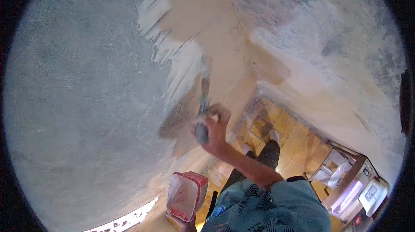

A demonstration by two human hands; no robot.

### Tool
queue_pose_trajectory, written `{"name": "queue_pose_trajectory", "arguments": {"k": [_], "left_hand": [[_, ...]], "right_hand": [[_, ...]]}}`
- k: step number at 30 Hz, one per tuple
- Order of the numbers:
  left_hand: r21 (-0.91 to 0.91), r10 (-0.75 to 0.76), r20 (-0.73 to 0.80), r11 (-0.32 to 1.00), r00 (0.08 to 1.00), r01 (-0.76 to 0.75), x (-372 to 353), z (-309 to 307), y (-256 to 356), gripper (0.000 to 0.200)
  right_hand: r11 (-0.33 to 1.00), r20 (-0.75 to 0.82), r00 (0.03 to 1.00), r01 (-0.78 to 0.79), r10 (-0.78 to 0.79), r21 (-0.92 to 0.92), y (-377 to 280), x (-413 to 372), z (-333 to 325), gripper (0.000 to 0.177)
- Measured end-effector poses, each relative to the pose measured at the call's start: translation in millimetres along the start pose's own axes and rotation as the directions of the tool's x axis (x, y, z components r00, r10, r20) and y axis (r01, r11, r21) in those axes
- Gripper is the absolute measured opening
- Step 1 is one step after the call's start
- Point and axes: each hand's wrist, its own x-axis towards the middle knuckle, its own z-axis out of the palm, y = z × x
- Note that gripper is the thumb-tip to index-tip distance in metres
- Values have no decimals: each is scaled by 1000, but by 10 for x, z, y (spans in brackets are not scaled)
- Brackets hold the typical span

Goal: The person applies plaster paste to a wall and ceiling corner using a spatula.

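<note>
While the left hand (pixel 186 224) holds a red-smeared tub (pixel 186 195), whitish inside

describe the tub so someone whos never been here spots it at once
Follow the big grey wall down to the bottom of the picture, towards the teal patterned shirt. Just left of the shirt, the left hand holds an open, squarish tub. Its whitish inside and red-smeared rim set it apart from the grey wall and shirt.
</note>
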Motion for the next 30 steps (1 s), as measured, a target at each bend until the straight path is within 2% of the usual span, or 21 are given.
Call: {"name": "queue_pose_trajectory", "arguments": {"k": [1, 4, 6, 7, 8, 10, 12, 14, 18, 20, 23, 24, 27, 28, 30], "left_hand": [[118, 48, -21, 992, 999, -46, -17, 50, 39, 86], [464, 225, -40, 867, 974, -181, -19, 15, -10, 86], [662, 347, -13, 706, 938, -252, -21, -57, -95, 87], [659, 348, -24, 711, 937, -247, -21, -78, -124, 86], [656, 349, -35, 715, 937, -242, -20, -67, -126, 86], [441, 228, -106, 883, 968, -160, -11, -37, -102, 85], [195, 100, -144, 978, 985, -71, 10, 10, -34, 84], [98, 49, -116, 994, 992, -38, 35, -5, -17, 83], [220, 103, 14, 970, 995, -104, 81, -96, 3, 82], [204, 106, 48, 972, 993, -114, 97, -133, -10, 81], [66, 97, 50, 993, 994, -100, 177, -199, -95, 78], [17, 93, 56, 995, 994, -94, 215, -216, -122, 77], [-142, 9, 75, 990, 997, 2, 304, -179, -74, 74], [-195, -33, 81, 980, 996, 48, 313, -122, -11, 73], [-339, -79, 63, 936, 995, 95, 269, 75, 123, 66]], "right_hand": [[853, 94, 940, 337, -327, -397, -306, -41, -68, 34], [887, 191, 936, 343, -296, -308, -458, -351, -102, 33], [895, 152, 936, 350, -318, -276, -457, -373, -170, 41], [898, 134, 935, 352, -328, -263, -441, -384, -215, 46], [909, 119, 947, 321, -299, -267, -388, -293, -236, 43], [887, 32, 942, 325, -333, -329, -307, -57, -250, 37], [868, -5, 929, 343, -369, -359, -338, 170, -231, 36], [852, 9, 916, 376, -401, -366, -375, 280, -172, 39], [856, 15, 913, 387, -407, -342, -296, 89, -20, 43], [866, 58, 926, 370, -373, -336, -291, -142, 6, 44], [875, 167, 925, 379, -342, -302, -334, -448, 5, 44], [897, 200, 939, 330, -280, -294, -433, -555, -20, 42], [907, 247, 936, 316, -250, -278, -620, -751, -156, 41], [925, 165, 946, 311, -279, -217, -673, -785, -207, 40], [947, 207, 961, 227, -180, -229, -707, -919, -475, 39]]}}
